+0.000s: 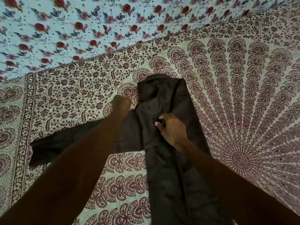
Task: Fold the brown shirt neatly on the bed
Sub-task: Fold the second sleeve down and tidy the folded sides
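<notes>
Plain dark brown shirt [162, 98]; cream bedspread [235, 78] printed with maroon feather fans and flowering vines; pale blue sheet [65, 30] dotted with red roses.

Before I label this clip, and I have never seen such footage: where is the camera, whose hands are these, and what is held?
No machine here: a person wears one camera on the head, looking down at their own bare hands. A brown shirt lies on a patterned bedspread, one sleeve stretched left. The right hand pinches the shirt's cloth. The left hand is blurred beside the shirt's edge; its grip cannot be told.
</notes>
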